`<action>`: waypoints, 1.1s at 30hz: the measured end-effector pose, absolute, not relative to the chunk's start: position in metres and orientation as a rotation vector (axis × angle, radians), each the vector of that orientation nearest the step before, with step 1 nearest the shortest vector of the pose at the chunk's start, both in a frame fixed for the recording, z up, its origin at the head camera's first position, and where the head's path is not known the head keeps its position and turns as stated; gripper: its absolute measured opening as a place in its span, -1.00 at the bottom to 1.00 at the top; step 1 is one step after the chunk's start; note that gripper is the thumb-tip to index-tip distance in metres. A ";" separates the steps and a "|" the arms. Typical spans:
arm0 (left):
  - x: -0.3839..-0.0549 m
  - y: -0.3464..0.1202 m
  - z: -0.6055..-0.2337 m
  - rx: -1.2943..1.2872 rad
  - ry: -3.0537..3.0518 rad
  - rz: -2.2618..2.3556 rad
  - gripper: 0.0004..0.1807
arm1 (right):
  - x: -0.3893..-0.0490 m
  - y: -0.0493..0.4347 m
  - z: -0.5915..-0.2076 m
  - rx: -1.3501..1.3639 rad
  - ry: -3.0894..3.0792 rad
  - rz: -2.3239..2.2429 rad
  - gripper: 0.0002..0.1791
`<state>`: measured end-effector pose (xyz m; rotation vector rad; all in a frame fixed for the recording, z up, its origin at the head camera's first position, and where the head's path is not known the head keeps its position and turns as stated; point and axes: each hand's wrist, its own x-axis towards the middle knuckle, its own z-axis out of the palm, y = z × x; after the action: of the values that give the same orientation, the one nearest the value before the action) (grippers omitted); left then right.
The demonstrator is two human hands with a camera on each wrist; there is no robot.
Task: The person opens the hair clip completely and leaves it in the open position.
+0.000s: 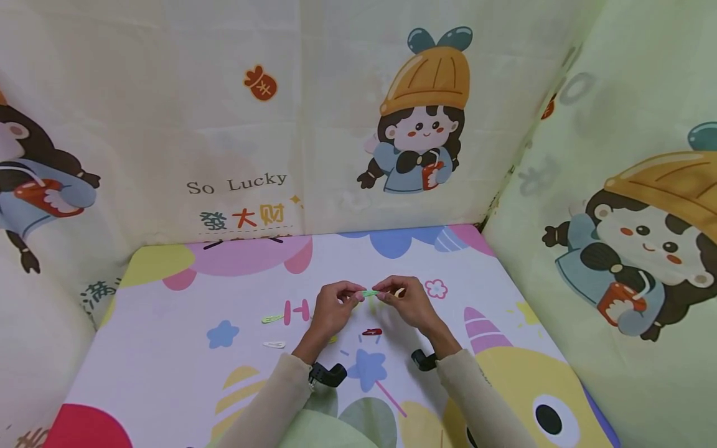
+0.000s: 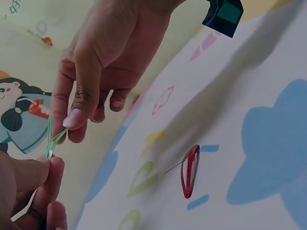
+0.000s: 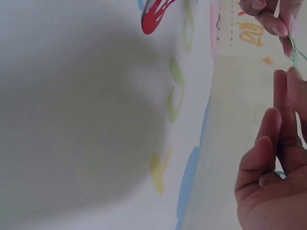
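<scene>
A green snap hair clip [image 1: 370, 293] is held up above the table between both hands. The left hand [image 1: 334, 305] pinches one end, and the right hand [image 1: 407, 301] pinches the other between thumb and forefinger. In the left wrist view the green clip [image 2: 53, 139] has its two parts spread in a V. Below the hands, a red snap hair clip [image 1: 372, 332] lies on the table; the left wrist view shows this red clip [image 2: 190, 171] with its inner tongue raised. Left of the left hand lie a yellow-green clip [image 1: 272, 319] and a white clip [image 1: 274, 344].
A printed cloth [image 1: 168, 361] covers the table. Something small and yellow [image 1: 333, 340] shows partly behind the left wrist. Fabric walls [image 1: 336, 124] with cartoon figures stand behind and at both sides. Black wrist cameras [image 1: 328, 374] are strapped on both wrists.
</scene>
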<state>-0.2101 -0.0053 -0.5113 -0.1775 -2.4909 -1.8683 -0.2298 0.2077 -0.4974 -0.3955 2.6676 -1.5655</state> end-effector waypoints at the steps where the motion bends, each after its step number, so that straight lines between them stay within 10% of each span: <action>1: -0.210 -0.005 -0.511 -0.169 -2.491 -1.874 -0.88 | -0.229 0.207 -0.496 -0.397 2.698 -1.545 -0.83; 33: -0.208 0.006 -0.515 -0.352 -2.636 -1.139 -0.83 | -0.223 0.204 -0.498 -0.250 2.935 -1.300 -0.86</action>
<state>-0.2084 0.0062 -0.5150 -0.3517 -2.6362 -1.1388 -0.2233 0.2042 -0.4984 -0.2502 2.9346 -1.3000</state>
